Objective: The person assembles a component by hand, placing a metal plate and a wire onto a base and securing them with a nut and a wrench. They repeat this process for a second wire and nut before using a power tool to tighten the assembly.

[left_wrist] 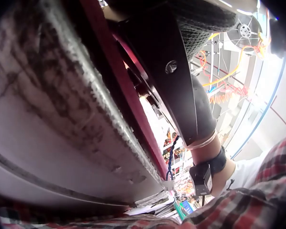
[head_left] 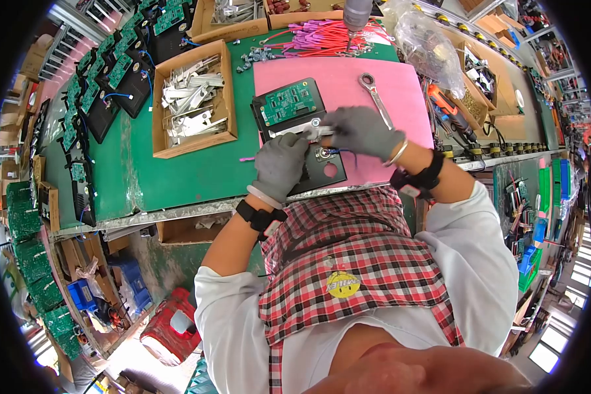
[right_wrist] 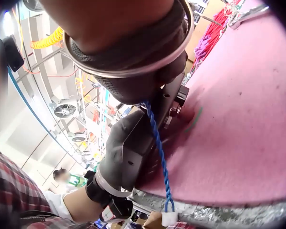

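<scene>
A black housing lies on the pink mat (head_left: 400, 85), its far part bearing a green circuit board (head_left: 289, 103) and its near plate (head_left: 330, 172) showing a round hole. My gloved left hand (head_left: 281, 164) grips the housing's left side, fingertips close to a silver metal bracket (head_left: 294, 129) that crosses it. With its fingertips my gloved right hand (head_left: 361, 132) pinches the bracket's right end. The right wrist view shows the black housing tilted up from the mat, with nuts (right_wrist: 175, 110) under its edge. A twisted blue cable (right_wrist: 157, 143) hangs down to a white connector (right_wrist: 169, 218).
A ratchet wrench (head_left: 375, 98) lies on the mat's right. Left stands a cardboard box (head_left: 230, 98) of metal brackets. Red and pink cables (head_left: 308, 38) lie at the back under a hanging screwdriver (head_left: 357, 14). An orange power tool (head_left: 443, 105) is at the right; black housings with circuit boards (head_left: 119, 70) line the left.
</scene>
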{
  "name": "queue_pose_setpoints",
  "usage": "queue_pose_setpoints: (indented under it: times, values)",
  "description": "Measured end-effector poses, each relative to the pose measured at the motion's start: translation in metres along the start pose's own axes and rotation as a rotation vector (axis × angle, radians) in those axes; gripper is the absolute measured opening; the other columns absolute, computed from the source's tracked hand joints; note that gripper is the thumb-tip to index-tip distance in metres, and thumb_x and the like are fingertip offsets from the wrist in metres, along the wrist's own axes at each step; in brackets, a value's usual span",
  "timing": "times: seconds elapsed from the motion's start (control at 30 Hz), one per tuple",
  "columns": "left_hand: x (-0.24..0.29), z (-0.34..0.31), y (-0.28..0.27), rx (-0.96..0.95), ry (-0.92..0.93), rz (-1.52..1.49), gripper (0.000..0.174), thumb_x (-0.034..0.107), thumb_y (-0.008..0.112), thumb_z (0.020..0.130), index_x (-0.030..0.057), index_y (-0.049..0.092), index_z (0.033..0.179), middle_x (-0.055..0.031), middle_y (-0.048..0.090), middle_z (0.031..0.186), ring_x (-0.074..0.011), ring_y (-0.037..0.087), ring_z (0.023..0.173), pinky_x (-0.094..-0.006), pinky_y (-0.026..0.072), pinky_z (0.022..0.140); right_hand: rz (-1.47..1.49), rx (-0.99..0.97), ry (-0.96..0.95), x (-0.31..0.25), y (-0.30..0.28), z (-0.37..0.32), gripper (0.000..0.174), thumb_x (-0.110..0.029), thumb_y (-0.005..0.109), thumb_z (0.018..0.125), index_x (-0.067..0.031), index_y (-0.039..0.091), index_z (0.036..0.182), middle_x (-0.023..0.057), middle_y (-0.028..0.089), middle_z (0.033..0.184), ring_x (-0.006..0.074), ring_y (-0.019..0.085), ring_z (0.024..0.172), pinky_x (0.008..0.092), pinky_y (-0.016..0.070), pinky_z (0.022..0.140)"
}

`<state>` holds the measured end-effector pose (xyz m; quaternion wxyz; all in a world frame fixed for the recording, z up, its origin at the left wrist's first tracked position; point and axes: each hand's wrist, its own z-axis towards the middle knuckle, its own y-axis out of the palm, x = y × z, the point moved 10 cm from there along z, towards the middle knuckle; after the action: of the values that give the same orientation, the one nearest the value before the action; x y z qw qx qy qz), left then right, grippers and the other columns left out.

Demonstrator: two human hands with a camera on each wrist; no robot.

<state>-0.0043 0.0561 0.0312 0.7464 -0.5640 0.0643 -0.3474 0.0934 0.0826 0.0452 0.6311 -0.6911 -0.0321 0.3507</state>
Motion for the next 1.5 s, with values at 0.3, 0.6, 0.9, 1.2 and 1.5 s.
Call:
queue_pose_setpoints:
  times: [0.3, 0.6, 0.9, 1.2, 1.5]
  values:
    - [-0.001, 0.0, 0.001, 0.029, 0.017, -0.006, 0.009, 0.013, 0.057, 0.067, 0.0126, 0.061, 0.075, -0.0024, 0.059, 0.077, -0.0226, 0.06, 0.073, -0.0346, 0.0484, 0.057, -0.581, -0.382, -0.167, -0.014, -0.021, 0.016, 0.02, -0.033, 0.055, 0.08, -0.0153, 0.063, 0.086, 0.0042, 0.059, 0.081, 0.0247, 0.061, 0.074, 0.0401, 0.0491, 0.062]
    - [0.0, 0.0, 0.001, 0.037, 0.022, -0.014, 0.011, 0.013, 0.057, 0.066, 0.0136, 0.062, 0.076, -0.0019, 0.059, 0.078, -0.0221, 0.06, 0.072, -0.0347, 0.0484, 0.057, -0.681, -0.541, -0.222, -0.028, -0.003, 0.035, 0.019, -0.026, 0.059, 0.073, -0.0108, 0.062, 0.084, 0.0085, 0.058, 0.066, 0.0279, 0.06, 0.062, 0.0421, 0.046, 0.048]
    - [-0.003, -0.001, 0.001, 0.037, 0.003, -0.075, 0.018, 0.01, 0.057, 0.071, 0.0133, 0.062, 0.087, -0.0048, 0.056, 0.075, -0.0249, 0.057, 0.07, -0.0367, 0.0461, 0.057, -0.666, -0.595, -0.217, -0.024, -0.001, 0.04, 0.022, -0.033, 0.06, 0.075, -0.0117, 0.062, 0.079, 0.0076, 0.058, 0.066, 0.0271, 0.061, 0.063, 0.0422, 0.0474, 0.05]
    - [0.003, -0.002, -0.001, 0.088, 0.055, -0.036, 0.02, 0.014, 0.057, 0.071, 0.019, 0.063, 0.089, -0.001, 0.053, 0.07, -0.0207, 0.056, 0.066, -0.0335, 0.0458, 0.053, -0.531, -0.471, -0.142, -0.007, 0.002, 0.022, 0.023, -0.033, 0.052, 0.081, -0.0125, 0.064, 0.083, 0.0092, 0.061, 0.071, 0.0289, 0.061, 0.069, 0.0432, 0.0483, 0.059]
    - [0.015, -0.004, 0.002, 0.018, 0.125, 0.012, 0.019, 0.014, 0.057, 0.072, 0.0182, 0.063, 0.089, -0.0017, 0.053, 0.071, -0.02, 0.057, 0.067, -0.0344, 0.0455, 0.053, -0.321, -0.341, 0.307, 0.01, 0.008, -0.027, 0.025, -0.035, 0.05, 0.084, -0.0133, 0.061, 0.086, 0.0085, 0.06, 0.069, 0.0286, 0.06, 0.068, 0.0427, 0.0461, 0.059]
